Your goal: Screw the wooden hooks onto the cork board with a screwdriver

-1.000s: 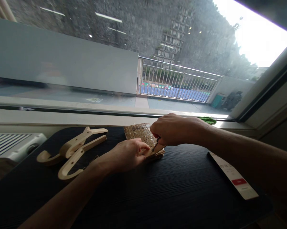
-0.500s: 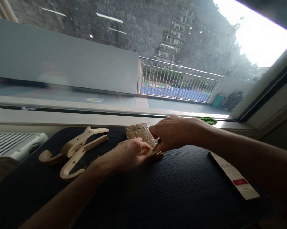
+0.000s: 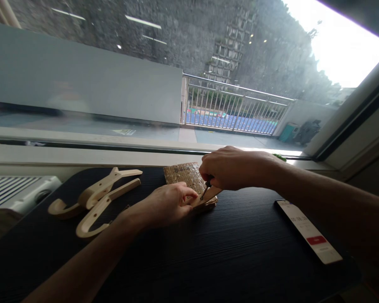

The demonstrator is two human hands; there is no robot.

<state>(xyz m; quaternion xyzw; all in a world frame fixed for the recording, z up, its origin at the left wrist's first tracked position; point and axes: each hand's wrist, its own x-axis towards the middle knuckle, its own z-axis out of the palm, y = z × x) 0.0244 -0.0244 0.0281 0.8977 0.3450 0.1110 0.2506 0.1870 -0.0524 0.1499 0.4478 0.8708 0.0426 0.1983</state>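
Note:
My right hand (image 3: 227,168) is closed around a screwdriver (image 3: 207,185); its dark handle is mostly hidden by the fingers. The thin shaft slants down to a pale wooden piece (image 3: 212,192), meeting it at a small dark spot. With fingers and thumb, my left hand (image 3: 168,204) pinches that wooden piece near its left end. Beneath it lies a brown cardboard pad (image 3: 181,171) wrapped in clear plastic or tape. To the left, two curved wooden hooks with screw holes rest side by side: a forked one (image 3: 98,189) and a slimmer one (image 3: 109,202).
A lit phone (image 3: 309,231) lies on the right of the black tabletop (image 3: 239,252). The window ledge (image 3: 66,155) runs along the back. At far left stands a white radiator (image 3: 22,193). Something green (image 3: 279,157) sits behind my right wrist.
My right hand has lifted slightly and the screwdriver stands steeper. More of the wooden piece shows under it. My left hand stays almost in place.

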